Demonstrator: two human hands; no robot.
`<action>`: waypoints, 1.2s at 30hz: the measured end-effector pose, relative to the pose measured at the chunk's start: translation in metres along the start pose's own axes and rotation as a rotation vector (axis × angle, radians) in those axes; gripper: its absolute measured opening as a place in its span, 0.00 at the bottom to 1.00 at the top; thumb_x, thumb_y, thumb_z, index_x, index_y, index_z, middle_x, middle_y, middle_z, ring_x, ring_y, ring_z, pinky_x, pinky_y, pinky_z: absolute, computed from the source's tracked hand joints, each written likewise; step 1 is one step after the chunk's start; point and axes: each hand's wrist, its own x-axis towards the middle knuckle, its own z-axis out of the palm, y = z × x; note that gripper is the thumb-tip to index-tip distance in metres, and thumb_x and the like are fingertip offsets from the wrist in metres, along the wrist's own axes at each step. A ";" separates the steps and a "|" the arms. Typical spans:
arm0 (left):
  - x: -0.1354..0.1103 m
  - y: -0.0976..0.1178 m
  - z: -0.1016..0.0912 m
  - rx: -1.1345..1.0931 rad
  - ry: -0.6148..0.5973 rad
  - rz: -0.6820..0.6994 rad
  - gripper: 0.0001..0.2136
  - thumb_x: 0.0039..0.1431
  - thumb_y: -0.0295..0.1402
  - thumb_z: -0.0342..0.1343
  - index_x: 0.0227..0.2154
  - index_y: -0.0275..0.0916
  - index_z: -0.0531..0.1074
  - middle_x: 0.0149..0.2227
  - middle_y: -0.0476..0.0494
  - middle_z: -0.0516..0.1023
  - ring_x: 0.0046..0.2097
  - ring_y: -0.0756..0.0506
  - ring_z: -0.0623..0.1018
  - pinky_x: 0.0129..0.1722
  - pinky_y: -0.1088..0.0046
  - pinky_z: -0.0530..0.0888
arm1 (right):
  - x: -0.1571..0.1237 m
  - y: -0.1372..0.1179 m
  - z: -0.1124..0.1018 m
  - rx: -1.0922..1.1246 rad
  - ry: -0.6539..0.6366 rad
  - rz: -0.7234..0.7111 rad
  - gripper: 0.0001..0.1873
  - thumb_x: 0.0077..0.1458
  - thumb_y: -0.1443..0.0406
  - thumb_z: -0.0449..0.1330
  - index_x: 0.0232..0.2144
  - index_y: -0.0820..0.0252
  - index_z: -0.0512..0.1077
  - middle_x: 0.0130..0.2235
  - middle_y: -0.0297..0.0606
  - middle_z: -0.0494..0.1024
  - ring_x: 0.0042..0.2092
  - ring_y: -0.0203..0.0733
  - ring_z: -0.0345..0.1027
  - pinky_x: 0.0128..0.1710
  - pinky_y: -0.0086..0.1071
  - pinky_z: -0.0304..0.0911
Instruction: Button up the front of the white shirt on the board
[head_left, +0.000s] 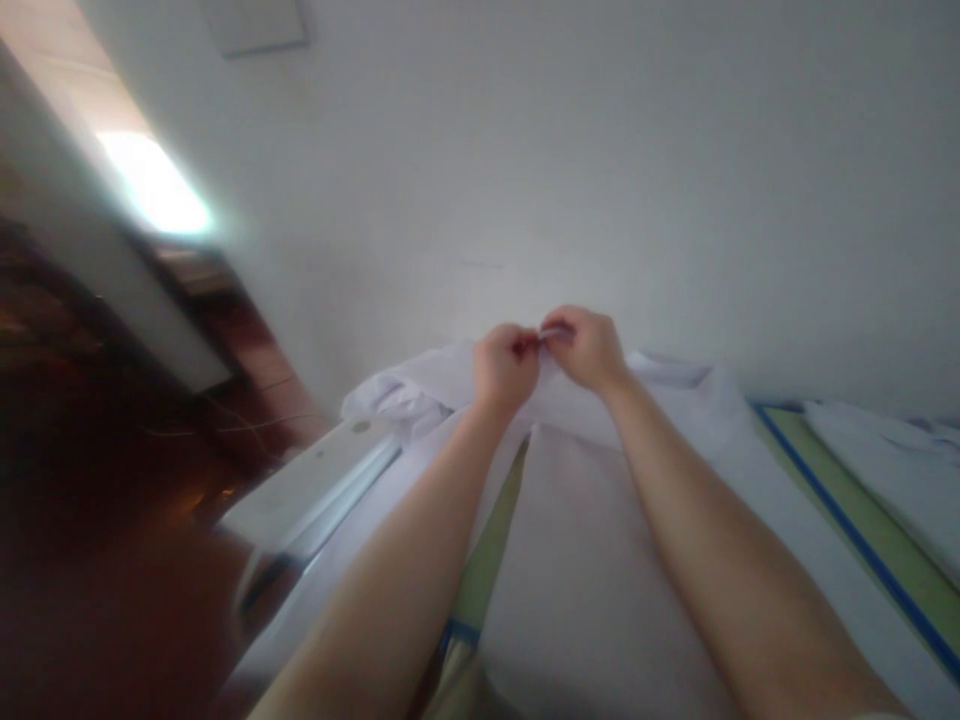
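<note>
A white shirt [585, 560] lies spread on a green surface with blue edging [862, 520], its collar end toward the wall. My left hand [504, 368] and my right hand [589, 348] meet at the collar, both closed in a pinch on the white cloth. Between the fingertips sits a small pale piece, perhaps a button, too blurred to name. The shirt's front opening runs down between my forearms and shows the green surface underneath.
A white wall [600, 150] rises directly behind the shirt. Another white garment [892, 450] lies at the right. A white ledge or board [307, 490] sits left of the shirt, above dark reddish floor [112, 560]. A bright window patch [154, 185] glows at upper left.
</note>
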 end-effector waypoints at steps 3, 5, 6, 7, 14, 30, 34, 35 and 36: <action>-0.001 -0.001 0.002 0.002 0.007 0.041 0.07 0.52 0.28 0.54 0.32 0.39 0.78 0.31 0.45 0.79 0.32 0.47 0.76 0.36 0.71 0.72 | 0.001 0.005 0.001 0.089 0.008 -0.063 0.17 0.47 0.70 0.55 0.40 0.63 0.76 0.46 0.43 0.77 0.47 0.42 0.70 0.48 0.33 0.64; -0.001 -0.001 0.003 0.004 -0.006 0.073 0.08 0.52 0.26 0.54 0.32 0.39 0.78 0.32 0.45 0.80 0.34 0.47 0.77 0.37 0.71 0.73 | 0.000 0.008 0.000 0.142 -0.072 -0.093 0.22 0.47 0.71 0.55 0.45 0.62 0.75 0.50 0.42 0.76 0.49 0.42 0.70 0.50 0.33 0.64; -0.002 -0.001 0.004 0.003 -0.016 0.088 0.09 0.52 0.25 0.54 0.33 0.39 0.78 0.33 0.45 0.80 0.35 0.47 0.77 0.38 0.71 0.73 | 0.000 0.010 0.000 0.150 -0.126 -0.088 0.22 0.48 0.71 0.55 0.47 0.61 0.75 0.50 0.41 0.76 0.49 0.42 0.70 0.50 0.33 0.64; -0.002 -0.002 0.004 -0.001 -0.028 0.102 0.10 0.51 0.24 0.53 0.33 0.39 0.78 0.34 0.45 0.80 0.36 0.47 0.77 0.39 0.71 0.74 | -0.001 0.011 -0.002 0.144 -0.173 -0.074 0.22 0.48 0.71 0.55 0.47 0.61 0.76 0.49 0.39 0.77 0.49 0.42 0.71 0.51 0.33 0.64; -0.003 -0.006 0.008 -0.007 -0.047 0.126 0.10 0.53 0.24 0.54 0.35 0.39 0.78 0.34 0.44 0.80 0.37 0.46 0.78 0.40 0.69 0.75 | 0.002 0.010 -0.007 0.027 -0.157 0.084 0.15 0.49 0.67 0.59 0.40 0.59 0.80 0.42 0.39 0.80 0.47 0.44 0.73 0.48 0.33 0.66; -0.006 0.006 -0.004 0.156 -0.053 0.351 0.11 0.58 0.24 0.49 0.38 0.39 0.75 0.38 0.43 0.79 0.41 0.47 0.76 0.42 0.72 0.72 | 0.008 0.001 -0.004 0.079 -0.061 0.284 0.10 0.45 0.66 0.60 0.29 0.62 0.80 0.31 0.38 0.79 0.32 0.37 0.69 0.34 0.28 0.62; -0.007 0.007 -0.002 0.190 -0.019 0.362 0.11 0.60 0.24 0.47 0.40 0.38 0.73 0.40 0.41 0.77 0.43 0.46 0.75 0.43 0.71 0.71 | 0.008 -0.002 -0.004 0.150 -0.081 0.344 0.10 0.46 0.65 0.59 0.30 0.62 0.79 0.27 0.36 0.77 0.28 0.35 0.66 0.29 0.27 0.59; -0.007 0.007 -0.002 0.193 -0.004 0.350 0.11 0.61 0.25 0.46 0.41 0.38 0.72 0.40 0.40 0.76 0.44 0.45 0.74 0.44 0.70 0.71 | 0.008 -0.004 -0.005 0.173 -0.079 0.343 0.10 0.46 0.65 0.60 0.30 0.62 0.79 0.27 0.36 0.77 0.28 0.35 0.66 0.29 0.27 0.58; -0.007 0.007 -0.001 0.192 0.010 0.332 0.11 0.62 0.26 0.46 0.42 0.38 0.71 0.41 0.39 0.75 0.45 0.45 0.74 0.45 0.69 0.71 | 0.008 -0.005 -0.005 0.191 -0.077 0.333 0.10 0.46 0.65 0.60 0.30 0.63 0.79 0.28 0.36 0.77 0.29 0.35 0.65 0.29 0.26 0.58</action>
